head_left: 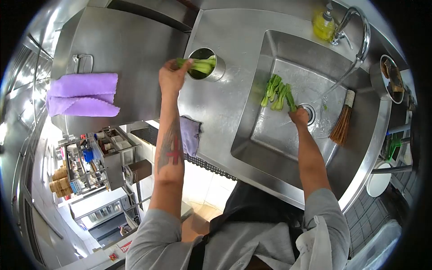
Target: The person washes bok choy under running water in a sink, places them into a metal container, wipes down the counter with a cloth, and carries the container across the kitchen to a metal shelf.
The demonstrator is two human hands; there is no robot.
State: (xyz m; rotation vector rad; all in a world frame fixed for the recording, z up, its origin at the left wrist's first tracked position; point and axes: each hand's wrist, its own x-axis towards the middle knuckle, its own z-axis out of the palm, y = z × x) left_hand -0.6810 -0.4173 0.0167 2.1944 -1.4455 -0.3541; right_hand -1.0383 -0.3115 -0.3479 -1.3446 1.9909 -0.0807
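The left hand (172, 77) is closed on leafy greens (204, 66) at the mouth of a metal container (220, 68) on the bench (229, 117); the right hand (299, 116) grips a green stalk (290, 100) in the sink (279, 130), near the drain (311, 109); the work looks partway, with greens at the container and a few bunches (272, 90) left in the sink; a straw brush (344, 123) lies right of the drain; water runs from the tap (368, 38).

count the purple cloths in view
2: a folded purple cloth on the steel surface left of the metal pot, and a darker purple cloth at the front edge of the counter. More could be hidden.
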